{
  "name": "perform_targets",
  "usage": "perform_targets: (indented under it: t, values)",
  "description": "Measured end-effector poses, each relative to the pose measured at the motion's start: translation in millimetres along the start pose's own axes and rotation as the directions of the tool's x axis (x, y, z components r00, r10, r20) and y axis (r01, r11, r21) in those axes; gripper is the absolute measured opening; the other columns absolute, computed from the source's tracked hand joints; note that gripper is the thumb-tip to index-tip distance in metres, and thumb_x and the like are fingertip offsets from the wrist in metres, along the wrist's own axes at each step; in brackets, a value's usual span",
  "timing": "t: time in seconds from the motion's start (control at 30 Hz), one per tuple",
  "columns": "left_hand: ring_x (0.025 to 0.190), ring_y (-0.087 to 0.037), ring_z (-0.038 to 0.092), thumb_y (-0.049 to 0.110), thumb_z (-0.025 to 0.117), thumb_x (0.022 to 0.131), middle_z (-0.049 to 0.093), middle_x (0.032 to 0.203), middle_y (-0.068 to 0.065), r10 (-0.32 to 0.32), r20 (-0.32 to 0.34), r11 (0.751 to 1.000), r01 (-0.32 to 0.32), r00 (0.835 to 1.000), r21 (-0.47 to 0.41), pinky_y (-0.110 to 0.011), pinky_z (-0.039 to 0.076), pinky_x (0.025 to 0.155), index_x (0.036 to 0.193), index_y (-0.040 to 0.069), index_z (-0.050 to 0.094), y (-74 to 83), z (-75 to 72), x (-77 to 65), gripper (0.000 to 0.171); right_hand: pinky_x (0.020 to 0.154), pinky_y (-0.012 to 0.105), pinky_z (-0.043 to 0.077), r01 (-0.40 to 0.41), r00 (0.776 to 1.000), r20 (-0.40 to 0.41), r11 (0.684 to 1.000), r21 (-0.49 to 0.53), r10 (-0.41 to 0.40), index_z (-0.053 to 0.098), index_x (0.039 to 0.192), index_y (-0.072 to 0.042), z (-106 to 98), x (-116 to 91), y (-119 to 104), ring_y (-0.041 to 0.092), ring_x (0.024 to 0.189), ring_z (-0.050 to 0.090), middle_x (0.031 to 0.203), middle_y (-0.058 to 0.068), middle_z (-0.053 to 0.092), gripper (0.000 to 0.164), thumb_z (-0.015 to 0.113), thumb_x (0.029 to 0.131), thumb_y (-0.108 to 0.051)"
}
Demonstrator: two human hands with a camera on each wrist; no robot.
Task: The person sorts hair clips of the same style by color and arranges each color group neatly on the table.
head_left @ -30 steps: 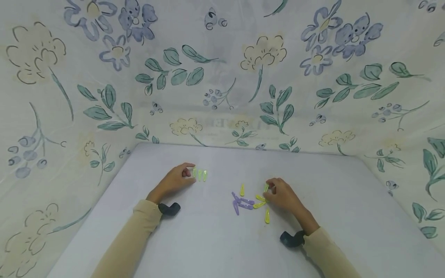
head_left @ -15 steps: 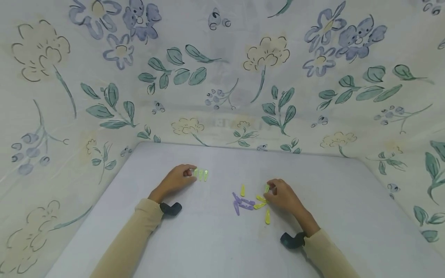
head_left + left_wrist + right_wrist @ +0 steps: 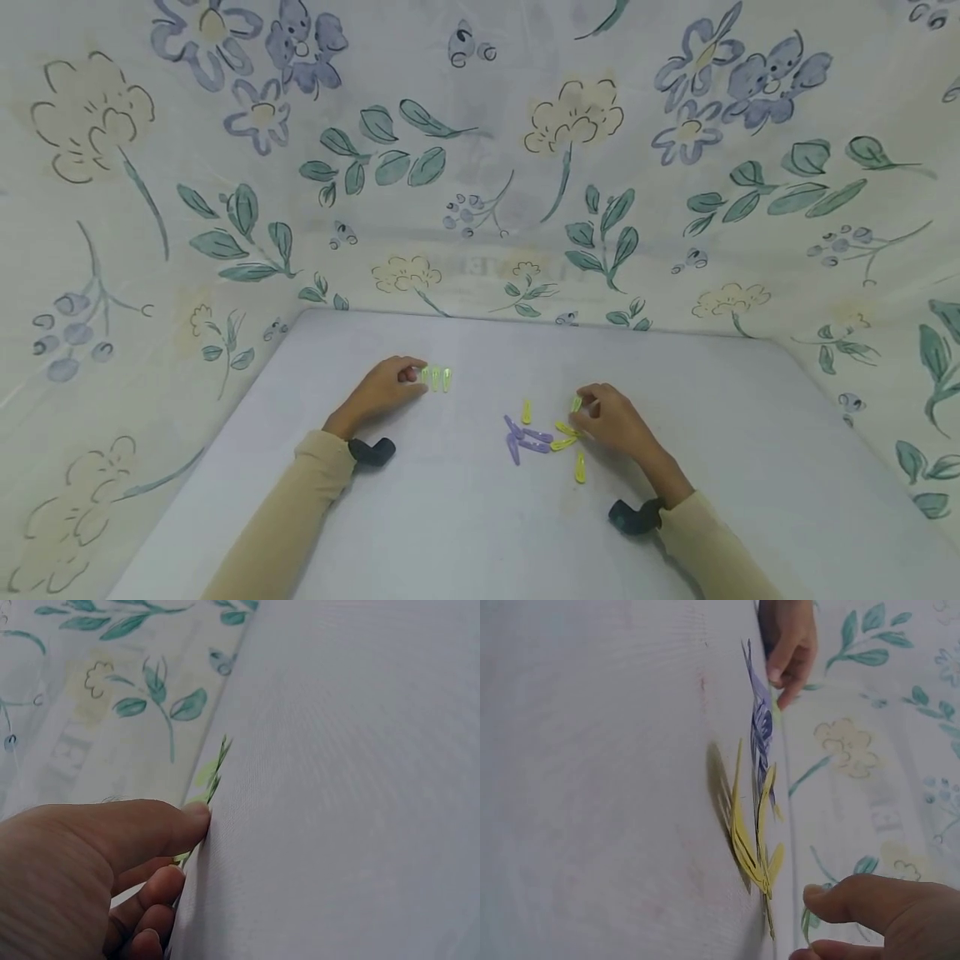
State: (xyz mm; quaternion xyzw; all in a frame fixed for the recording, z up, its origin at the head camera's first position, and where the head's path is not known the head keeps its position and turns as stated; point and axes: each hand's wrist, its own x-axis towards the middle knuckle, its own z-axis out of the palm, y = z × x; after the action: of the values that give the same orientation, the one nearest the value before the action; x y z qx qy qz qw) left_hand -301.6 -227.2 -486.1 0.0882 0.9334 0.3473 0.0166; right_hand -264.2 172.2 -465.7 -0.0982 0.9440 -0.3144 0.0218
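Note:
In the head view my left hand pinches the leftmost green snap hair clip by its two ends, thumb near and index finger far. Two more green clips stand in line just to its right. My right hand holds another green hair clip upright between thumb and fingertips, close over the loose pile. Several yellow clips and several purple clips lie left of and below that hand. In the right wrist view, the right thumb is beside the held clip's edge.
A white tabletop carries all the clips. Behind it and at the sides hangs a flower-printed cloth. Dark bands with camera bulges sit on both wrists, below beige sleeves.
The head view has shifted slightly. Both hands stay in nearly the same place and keep their grip on the green clips.

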Motion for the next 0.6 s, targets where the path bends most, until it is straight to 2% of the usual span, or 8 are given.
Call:
perform_targets:
  t: [0.13,0.3,0.6]
  values:
    - [0.092,-0.02,0.054,0.025,0.072,0.091,0.06,0.1,-0.003,-0.011,-0.002,1.0,0.011,1.0,0.007,-0.036,0.046,0.083,0.132,0.01,0.063,-2.9,-0.3,1.0,0.044,0.072,0.03,0.053,0.031,1.0,0.0,0.999,0.032,-0.031,0.061,0.127,-0.001,-0.5,1.9,-5.5,0.022,0.097,0.062,0.115,0.012,0.064,0.044,0.074,0.089,-0.019]
    - [0.093,-0.02,0.054,0.024,0.072,0.09,0.06,0.099,-0.003,-0.01,0.001,1.0,0.01,1.0,-0.016,-0.036,0.045,0.083,0.131,0.009,0.063,-1.0,0.3,0.3,0.044,0.071,0.03,0.052,0.095,0.995,-0.016,0.995,0.021,-0.095,0.062,0.126,-0.001,-2.3,3.9,-16.6,0.022,0.095,0.062,0.114,0.012,0.064,0.043,0.073,0.089,-0.019]
    - [0.094,-0.019,0.054,0.026,0.071,0.091,0.06,0.1,-0.002,-0.031,-0.01,0.999,0.031,0.999,-0.006,-0.037,0.045,0.083,0.131,0.012,0.063,-2.7,3.3,0.7,0.043,0.081,0.036,0.053,0.192,0.981,-0.023,0.981,-0.034,-0.193,0.061,0.127,-0.003,-3.9,18.2,-45.6,0.024,0.1,0.062,0.115,0.011,0.063,0.044,0.074,0.089,-0.022]
